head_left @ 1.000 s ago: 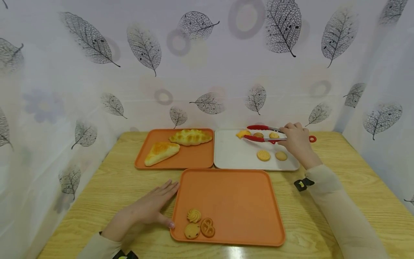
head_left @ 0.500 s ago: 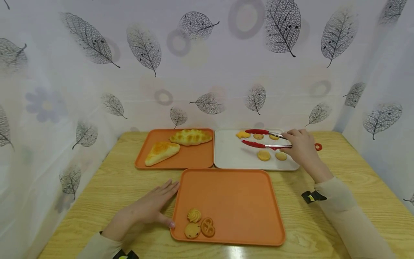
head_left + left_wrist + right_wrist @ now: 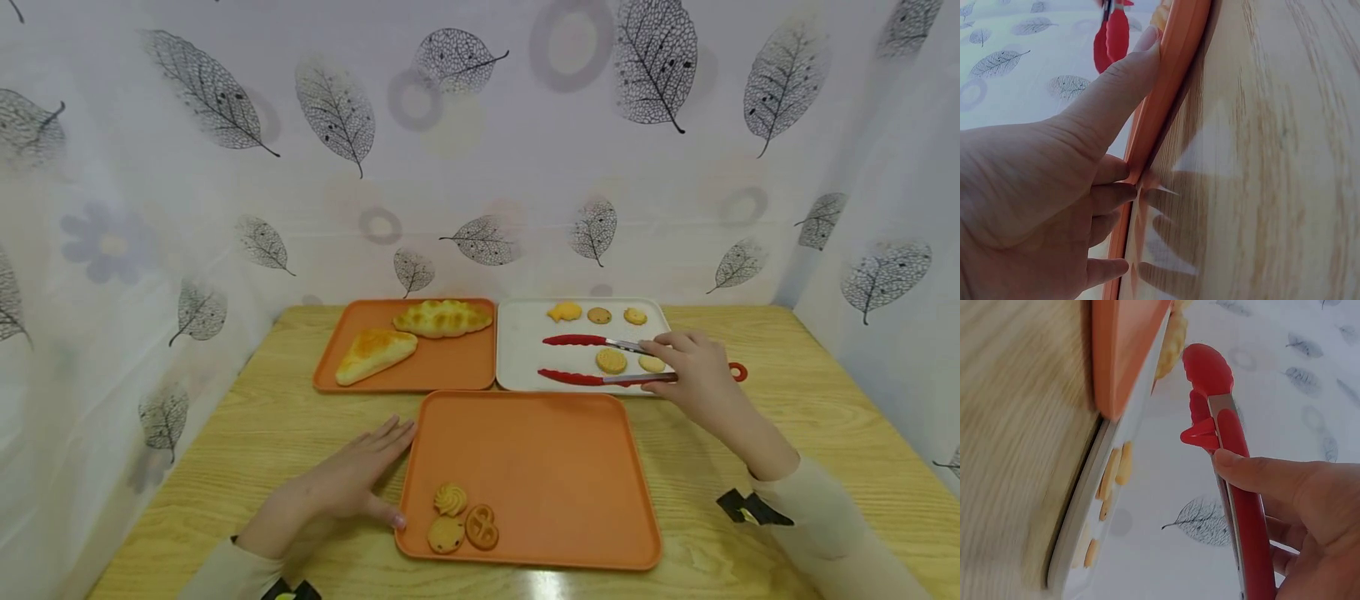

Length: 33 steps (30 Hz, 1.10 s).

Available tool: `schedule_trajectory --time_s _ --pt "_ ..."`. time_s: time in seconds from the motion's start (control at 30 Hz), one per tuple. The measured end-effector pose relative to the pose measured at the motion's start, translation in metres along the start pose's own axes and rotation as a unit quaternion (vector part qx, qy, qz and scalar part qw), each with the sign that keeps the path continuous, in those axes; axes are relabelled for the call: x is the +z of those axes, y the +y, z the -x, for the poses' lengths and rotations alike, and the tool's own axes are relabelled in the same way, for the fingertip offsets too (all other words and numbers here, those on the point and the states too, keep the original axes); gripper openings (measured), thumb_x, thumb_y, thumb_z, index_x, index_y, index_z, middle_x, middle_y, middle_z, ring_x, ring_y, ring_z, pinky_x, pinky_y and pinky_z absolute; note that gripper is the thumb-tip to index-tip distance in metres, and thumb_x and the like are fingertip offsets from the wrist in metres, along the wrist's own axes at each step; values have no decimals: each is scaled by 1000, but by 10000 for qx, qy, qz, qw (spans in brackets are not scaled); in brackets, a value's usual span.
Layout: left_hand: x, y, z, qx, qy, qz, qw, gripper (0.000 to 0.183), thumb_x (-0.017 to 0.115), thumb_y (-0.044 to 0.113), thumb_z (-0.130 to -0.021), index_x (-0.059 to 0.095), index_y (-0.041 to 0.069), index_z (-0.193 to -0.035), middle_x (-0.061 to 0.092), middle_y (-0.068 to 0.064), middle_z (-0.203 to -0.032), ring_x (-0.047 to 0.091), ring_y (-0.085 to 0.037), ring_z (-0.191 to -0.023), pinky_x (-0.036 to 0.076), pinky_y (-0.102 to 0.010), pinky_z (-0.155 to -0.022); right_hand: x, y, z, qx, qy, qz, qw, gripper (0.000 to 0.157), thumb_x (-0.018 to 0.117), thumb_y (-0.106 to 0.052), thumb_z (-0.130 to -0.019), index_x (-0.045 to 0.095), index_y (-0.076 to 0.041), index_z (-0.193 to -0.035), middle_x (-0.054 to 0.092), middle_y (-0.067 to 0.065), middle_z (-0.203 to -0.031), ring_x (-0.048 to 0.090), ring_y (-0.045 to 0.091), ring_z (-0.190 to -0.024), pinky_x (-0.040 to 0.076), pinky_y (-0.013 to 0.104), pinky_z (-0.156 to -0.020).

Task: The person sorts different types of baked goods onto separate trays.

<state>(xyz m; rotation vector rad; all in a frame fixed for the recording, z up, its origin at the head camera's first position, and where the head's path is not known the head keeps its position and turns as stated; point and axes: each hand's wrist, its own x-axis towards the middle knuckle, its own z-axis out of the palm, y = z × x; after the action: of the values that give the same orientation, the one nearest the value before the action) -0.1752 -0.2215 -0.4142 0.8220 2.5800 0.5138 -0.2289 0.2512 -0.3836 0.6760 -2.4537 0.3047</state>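
My right hand [image 3: 697, 379] grips red-tipped metal tongs [image 3: 573, 340], held over the white tray [image 3: 525, 367] with their arms apart and no cookie pinched. Between the arms, from above, a round biscuit [image 3: 611, 361] shows; an oval cookie [image 3: 652, 363] is partly covered by the tongs and hand. Along the white tray's back lie a fish-shaped cracker [image 3: 565, 311] and two small cookies [image 3: 599, 316]. My left hand [image 3: 341, 483] touches the left rim of the near orange tray [image 3: 555, 475], its fingers extended. This tray bears a swirl cookie [image 3: 450, 499], a round cookie [image 3: 446, 535] and a pretzel cookie [image 3: 482, 527].
Behind on the left, another orange tray [image 3: 420, 371] carries a triangular pastry [image 3: 375, 356] and a braided bread [image 3: 442, 318]. All three trays stand close together on a wooden table [image 3: 750, 533]. A leaf-patterned curtain [image 3: 480, 167] rises behind and at both sides.
My right hand has drawn the tongs back from the rear cookies toward the white tray's front edge, and the tongs' arms stay apart. The left hand and the cookies have kept their places.
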Motion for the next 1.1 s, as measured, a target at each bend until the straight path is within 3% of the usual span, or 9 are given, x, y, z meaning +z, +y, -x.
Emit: schedule_trajectory --time_s 0.17,0.63,0.9,1.1 --pt "0 1 0 -15 11 3 10000 120 72 65 -70 16 4 -156 15 -18 -163 8 -39 -151 17 -66 -116 -5 -15 6 -382 29 -290 9988 58 93 -14 -51 74 -5 -105 68 12 -98 57 34 -89 42 48 -65" --pt "-1 0 0 -45 -17 49 10000 120 72 65 -70 15 5 -157 14 -17 -163 7 -39 -151 17 -66 -116 -13 -42 16 -1075 -413 -973 9886 62 94 -16 -50 74 -11 -108 67 1 -100 54 21 -92 42 37 -71" --pt "-1 0 0 -21 -7 32 10000 120 73 64 -70 15 4 -157 15 -17 -163 8 -39 -151 17 -66 -116 -16 -57 20 -1328 -1006 -1095 9799 61 92 -19 -58 72 -12 -115 67 -2 -108 55 17 -98 46 36 -76" --pt "0 0 0 -23 -3 12 10000 120 72 65 -70 15 5 -157 14 -17 -163 7 -39 -151 17 -65 -116 -16 -68 19 -1600 -1358 -1319 9688 51 90 -19 -62 73 -14 -110 66 -5 -106 54 17 -99 48 39 -80"
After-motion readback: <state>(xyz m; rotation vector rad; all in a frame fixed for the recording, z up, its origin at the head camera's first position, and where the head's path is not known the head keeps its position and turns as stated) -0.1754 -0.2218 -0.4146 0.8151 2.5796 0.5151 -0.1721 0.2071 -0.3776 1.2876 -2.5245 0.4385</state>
